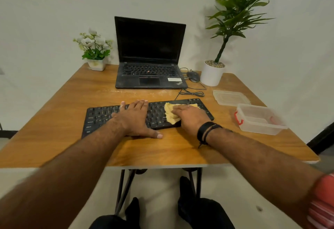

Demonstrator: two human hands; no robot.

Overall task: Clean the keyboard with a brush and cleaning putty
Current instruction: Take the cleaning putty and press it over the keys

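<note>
Both hands are laid on the flat black keyboard (101, 118), which is set across the middle of the wooden table (54, 138), nearer its front edge. The left hand (134, 118) is spread flat with straight fingers over the keyboard's centre, its thumb resting on the tabletop just past the near edge. The right hand (189, 116), with black bands worn at the wrist, is pressed palm-down on a lump of pale yellow cleaning putty (169, 112), flattened against the keys at the keyboard's right end. An open black laptop (150, 48) is placed at the table's back edge. A clear plastic container (260, 120) and its lid (230, 97) are kept near the right edge.
</note>
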